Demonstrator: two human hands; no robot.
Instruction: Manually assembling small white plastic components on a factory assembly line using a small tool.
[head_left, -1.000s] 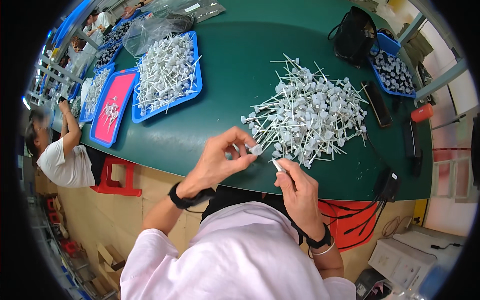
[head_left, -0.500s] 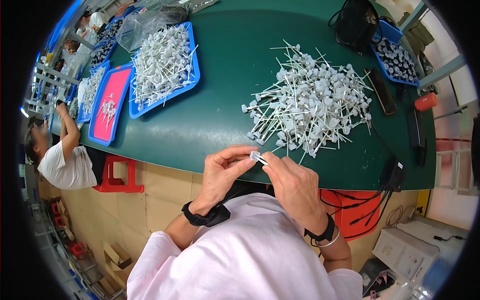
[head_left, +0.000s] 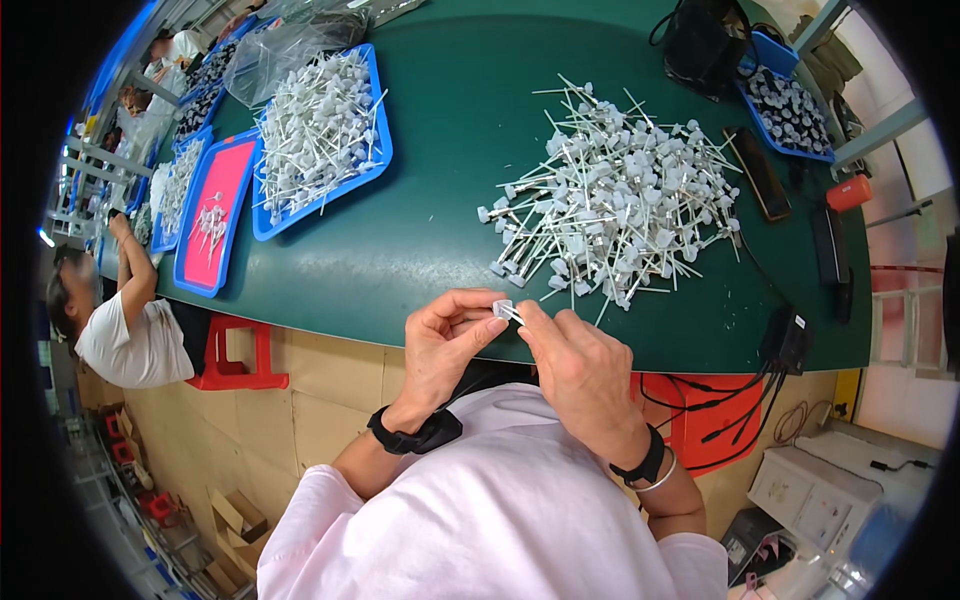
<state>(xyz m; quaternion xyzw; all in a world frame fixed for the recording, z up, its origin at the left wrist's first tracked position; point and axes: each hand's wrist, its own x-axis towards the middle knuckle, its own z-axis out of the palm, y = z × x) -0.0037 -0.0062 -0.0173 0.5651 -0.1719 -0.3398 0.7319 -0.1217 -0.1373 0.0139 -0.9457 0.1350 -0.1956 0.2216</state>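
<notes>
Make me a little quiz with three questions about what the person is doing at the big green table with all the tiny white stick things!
1. True or false: both hands pinch one small white plastic piece between them.
2. Which tray holds more white stick parts? A) the blue rectangular plastic tray B) the pink rectangular tray
3. Fill in: the loose heap of white stick parts lies straight on the dark ____ table.

Key
1. True: the left hand and the right hand meet on it at the table's near edge.
2. A
3. green
</notes>
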